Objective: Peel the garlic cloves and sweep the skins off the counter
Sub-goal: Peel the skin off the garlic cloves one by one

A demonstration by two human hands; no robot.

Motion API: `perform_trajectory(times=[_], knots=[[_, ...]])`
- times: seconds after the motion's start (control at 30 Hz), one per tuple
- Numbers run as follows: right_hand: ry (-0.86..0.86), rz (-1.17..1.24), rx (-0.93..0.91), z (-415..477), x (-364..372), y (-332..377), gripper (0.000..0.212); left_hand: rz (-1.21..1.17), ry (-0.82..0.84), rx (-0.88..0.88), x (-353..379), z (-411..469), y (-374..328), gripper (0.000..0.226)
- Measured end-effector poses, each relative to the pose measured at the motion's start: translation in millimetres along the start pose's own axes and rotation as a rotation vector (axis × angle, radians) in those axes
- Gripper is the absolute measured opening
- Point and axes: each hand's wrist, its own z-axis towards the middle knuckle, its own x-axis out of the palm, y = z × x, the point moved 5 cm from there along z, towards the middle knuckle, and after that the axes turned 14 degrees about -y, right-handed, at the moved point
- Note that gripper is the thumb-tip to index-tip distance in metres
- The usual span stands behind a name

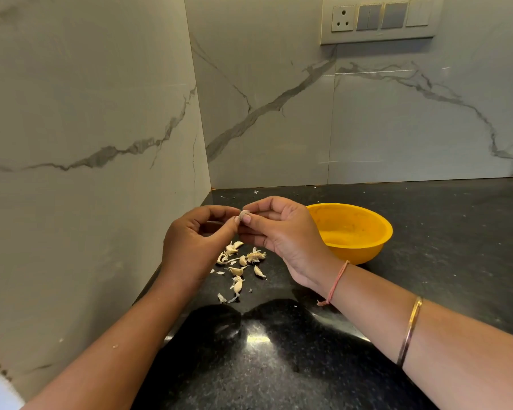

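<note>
Your two forearms reach in from the bottom edge, the right one wearing a thin gold metal bangle and, nearer the wrist, a pink thread bracelet. Beneath them lies the black speckled stone counter. Your left hand and right hand meet above it, raised off the surface. Both pinch one small pale garlic clove between thumb and fingertips, the other fingers curled. Directly below the hands, a loose scatter of cream garlic cloves and papery skins lies on the counter, close to the corner of the grey-veined marble walls. A round yellow plastic bowl stands just right of the scatter, its left rim hidden behind your right hand. A white switch plate with a socket sits on the back wall above.
</note>
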Motion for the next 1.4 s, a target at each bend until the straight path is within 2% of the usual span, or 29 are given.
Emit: perform_trajectory(times=[0.23, 0.77, 1.07, 1.4], knots=[[-0.006, -0.05, -0.074, 1.0, -0.6, -0.8, 0.011, 0.056, -0.031, -0.014, -0.9, 1.8, 3.4, 0.016], [-0.073, -0.476, -0.368, 3.7, 1.9, -1.0, 0.012, 0.207, -0.043, 0.035, -0.2, 2.0, 7.4, 0.018], [0.026, -0.115, -0.039, -0.5, 3.3, -5.1, 0.011, 0.042, -0.013, -0.154, 2.0, 3.3, 11.8, 0.011], [0.02, -0.131, -0.003, 1.0, 2.4, -6.2, 0.019, 0.04, -0.026, -0.158, 1.9, 3.7, 12.9, 0.016]])
